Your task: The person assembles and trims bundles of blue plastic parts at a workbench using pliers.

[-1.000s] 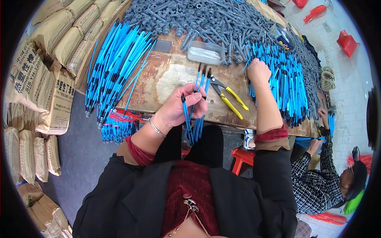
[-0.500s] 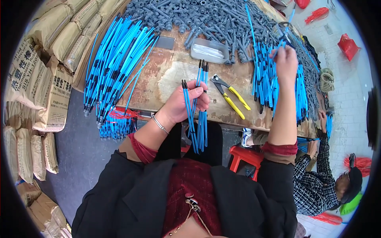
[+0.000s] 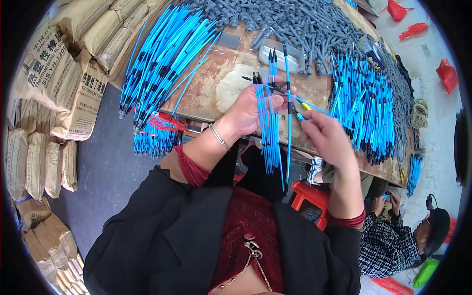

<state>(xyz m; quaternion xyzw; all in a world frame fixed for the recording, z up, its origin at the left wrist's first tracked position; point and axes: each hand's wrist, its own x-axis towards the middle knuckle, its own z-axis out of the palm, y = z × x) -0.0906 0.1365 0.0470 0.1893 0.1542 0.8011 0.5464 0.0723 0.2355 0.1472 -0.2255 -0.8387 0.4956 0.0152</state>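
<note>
My left hand [image 3: 248, 110], palm up, is closed around several thin blue rods [image 3: 268, 142] with black tips, which hang down over the table's front edge. One longer blue rod [image 3: 286, 162] with black bands stands upright at the right side of this bundle. My right hand [image 3: 327, 135] is close by on the right, its fingers pinched on a slanting blue rod [image 3: 275, 88] that crosses toward the left hand. The pliers [image 3: 306, 105] lie on the table behind my hands, only a bit of yellow handle showing clearly.
Blue rods are heaped at the left [image 3: 162, 64] and right [image 3: 364, 103] of the wooden table [image 3: 196, 101]. Grey plastic parts [image 3: 300, 19] pile up at the back, near a clear tray [image 3: 295, 59]. A red stool [image 3: 309, 196] and a co-worker [image 3: 393, 246] are at right.
My right hand has come from the right-hand heap back toward my left hand, bringing a blue rod. The left hand still grips its bundle. The whole view has shifted somewhat.
</note>
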